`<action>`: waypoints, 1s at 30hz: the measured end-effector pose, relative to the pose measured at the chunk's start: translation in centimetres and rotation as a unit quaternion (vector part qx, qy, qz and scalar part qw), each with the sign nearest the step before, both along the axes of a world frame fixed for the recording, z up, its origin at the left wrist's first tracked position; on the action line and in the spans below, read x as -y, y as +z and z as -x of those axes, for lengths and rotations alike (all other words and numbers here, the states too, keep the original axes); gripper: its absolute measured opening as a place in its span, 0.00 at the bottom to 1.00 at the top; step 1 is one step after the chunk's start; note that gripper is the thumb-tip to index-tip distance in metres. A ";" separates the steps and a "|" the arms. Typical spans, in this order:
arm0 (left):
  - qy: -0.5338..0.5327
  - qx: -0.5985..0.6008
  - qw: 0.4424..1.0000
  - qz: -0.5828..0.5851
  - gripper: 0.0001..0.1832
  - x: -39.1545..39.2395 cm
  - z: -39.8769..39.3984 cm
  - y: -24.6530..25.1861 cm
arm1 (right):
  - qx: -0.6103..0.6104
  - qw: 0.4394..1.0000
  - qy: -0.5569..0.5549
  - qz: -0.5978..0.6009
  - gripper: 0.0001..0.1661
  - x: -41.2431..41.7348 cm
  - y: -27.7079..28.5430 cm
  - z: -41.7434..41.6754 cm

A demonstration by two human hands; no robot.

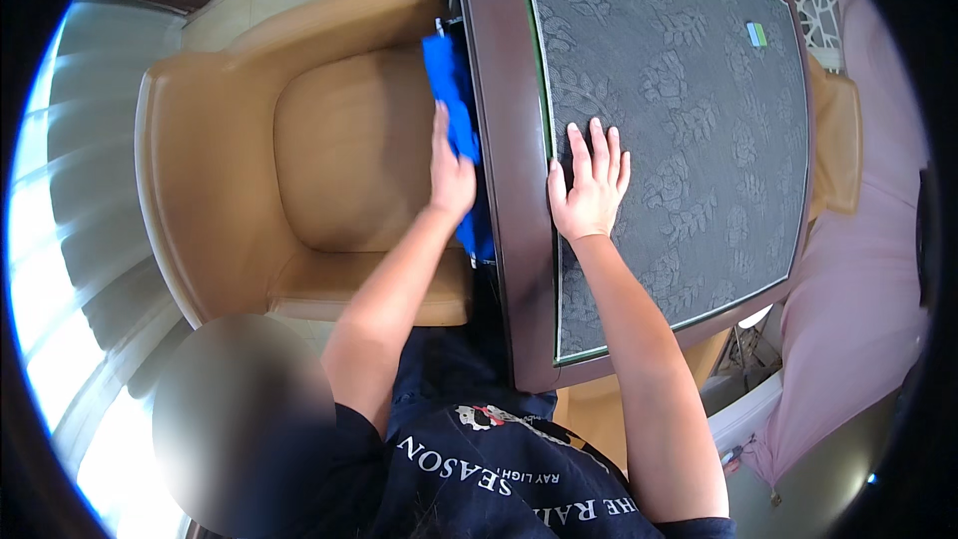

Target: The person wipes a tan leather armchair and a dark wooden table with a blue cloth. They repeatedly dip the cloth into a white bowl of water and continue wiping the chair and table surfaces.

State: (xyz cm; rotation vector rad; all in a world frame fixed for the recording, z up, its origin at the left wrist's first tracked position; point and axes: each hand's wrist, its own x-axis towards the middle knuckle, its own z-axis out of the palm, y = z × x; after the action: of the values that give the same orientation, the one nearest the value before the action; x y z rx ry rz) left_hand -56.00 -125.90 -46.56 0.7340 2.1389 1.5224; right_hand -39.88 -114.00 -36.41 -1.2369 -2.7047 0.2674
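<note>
Against a bright blue cloth [451, 75] rests my left hand [453, 181], its fingers stretched along the cloth. Whether the fingers grip the cloth or only press on it cannot be told. The cloth sticks out from under the dark brown wooden rim [503, 127] of a table, and part of it is hidden by the rim and the hand. My right hand [591, 198] lies flat with fingers spread on the dark grey floral-patterned tabletop [673, 187]. Its thumb is by the inset's near edge; nothing is in that hand.
A tan leather armchair [352, 150] stands at the left, close to the table. A small blue-and-green block [757, 34] lies near the table's far corner. Beyond the table are another tan chair [838, 142] and a pink fabric cover [846, 284]. Curtains [112, 187] hang at far left.
</note>
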 end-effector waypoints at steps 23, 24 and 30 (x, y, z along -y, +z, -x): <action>0.093 0.605 0.786 -0.081 0.28 4.7 -9.5 -1.4 | -0.013 1.000 0.002 -0.020 0.34 0.0 -1.0 -0.5; 0.093 0.601 0.792 -0.056 0.29 6.0 -10.5 -1.5 | -0.013 1.000 0.007 -0.025 0.34 0.0 -1.1 -0.6; 0.057 0.534 0.843 -0.019 0.32 12.1 -16.1 0.8 | -0.032 0.998 0.015 -0.048 0.41 0.0 -1.7 -0.9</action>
State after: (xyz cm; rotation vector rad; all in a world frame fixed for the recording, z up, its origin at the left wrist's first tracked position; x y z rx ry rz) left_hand -39.93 -138.05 -45.74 -0.2587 1.2844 1.4875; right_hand -38.95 -113.96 -38.12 -1.1423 -2.6508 0.1761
